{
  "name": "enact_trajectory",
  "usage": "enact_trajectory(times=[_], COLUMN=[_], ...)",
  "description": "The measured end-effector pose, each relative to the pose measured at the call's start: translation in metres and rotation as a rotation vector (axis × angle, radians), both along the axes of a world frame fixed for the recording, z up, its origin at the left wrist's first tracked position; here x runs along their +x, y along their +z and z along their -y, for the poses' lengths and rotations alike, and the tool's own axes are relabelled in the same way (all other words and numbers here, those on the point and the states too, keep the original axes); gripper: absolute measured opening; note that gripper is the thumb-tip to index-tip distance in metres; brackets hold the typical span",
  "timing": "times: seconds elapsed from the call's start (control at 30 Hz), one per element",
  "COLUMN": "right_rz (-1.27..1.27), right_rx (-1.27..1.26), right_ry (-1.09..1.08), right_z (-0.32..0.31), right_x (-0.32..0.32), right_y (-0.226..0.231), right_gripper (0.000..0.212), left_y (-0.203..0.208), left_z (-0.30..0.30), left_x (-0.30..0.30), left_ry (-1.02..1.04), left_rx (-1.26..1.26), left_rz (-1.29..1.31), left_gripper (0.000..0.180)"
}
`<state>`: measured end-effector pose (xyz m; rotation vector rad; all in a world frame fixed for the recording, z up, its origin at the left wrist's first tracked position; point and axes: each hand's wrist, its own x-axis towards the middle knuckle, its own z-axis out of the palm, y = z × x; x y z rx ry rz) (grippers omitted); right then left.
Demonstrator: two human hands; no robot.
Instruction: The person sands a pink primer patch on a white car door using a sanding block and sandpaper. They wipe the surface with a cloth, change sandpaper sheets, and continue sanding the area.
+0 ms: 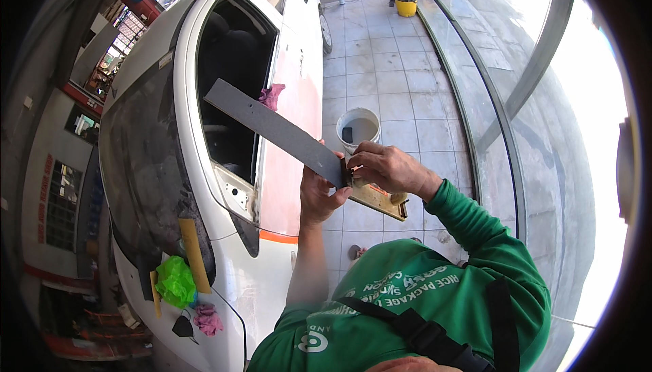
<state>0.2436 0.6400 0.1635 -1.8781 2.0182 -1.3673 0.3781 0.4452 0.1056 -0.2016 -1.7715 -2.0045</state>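
In the head view, with directions read as a clock face centred on the hands, the left hand (319,194) is half curled around the near end of a long grey strip (272,129), thumb on the near side. The strip slants away to 10 o'clock, its far end in front of the car's open window. The right hand (388,167) is partly closed, thumb and fingertips gathered at that same near end, beside a small dark piece (346,173); whether they grip the strip or this piece, I cannot tell. A tan board (377,203) with a round knob (398,199) reaches out from below the hands towards 4 o'clock.

At 12 o'clock, a white bucket (358,127) of cloudy liquid stands on the tiled floor (392,90), a dark block (347,134) inside it. Farther off, between 12 and 1, is a yellow bucket (406,8). The white car (231,263) fills the 9 o'clock side, with a pink cloth (272,97) at its window's edge. Towards 8, a bright green bag (176,281) lies on the car beside a yellow strip (195,256).
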Motion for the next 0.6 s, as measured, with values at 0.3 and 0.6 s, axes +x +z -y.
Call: enact_trajectory(times=[0.3, 0.6], right_rz=[-0.042, -0.075], right_rx=[-0.027, 0.057], right_ry=[-0.245, -0.303], right_z=[0.014, 0.023], right_x=[0.026, 0.027], right_y=[-0.006, -0.020], right_gripper=[0.015, 0.016], left_y=[-0.005, -0.008], left_z=[0.000, -0.003], left_x=[0.001, -0.002], left_ry=[0.053, 0.055], left_rx=[0.002, 0.048], left_rz=[-0.018, 0.033], left_gripper=[0.106, 0.105])
